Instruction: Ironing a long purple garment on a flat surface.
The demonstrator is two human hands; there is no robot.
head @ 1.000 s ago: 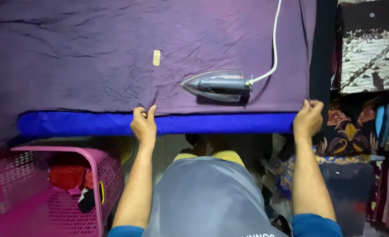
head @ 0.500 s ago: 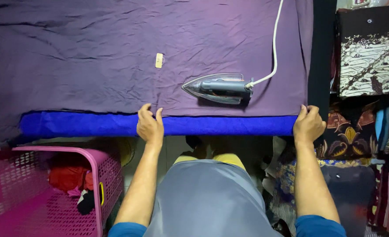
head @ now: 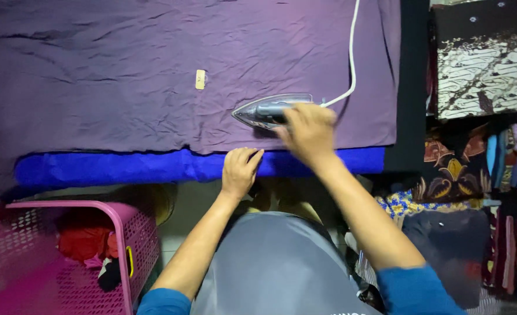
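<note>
Right hand (head: pixel 310 133) reaching onto the iron (head: pixel 273 110).
Its blurred grip covers the handle, closure unclear; left hand (head: pixel 240 170), just beside, lies flat, pinning the purple cloth's (head: pixel 124 87) edge.

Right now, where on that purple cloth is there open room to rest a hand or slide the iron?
The purple cloth lies open left of the small tan tag and between tag and iron. It is crowded at the near right edge: right hand at the iron, white cord behind, left hand on the blue edge.
</note>
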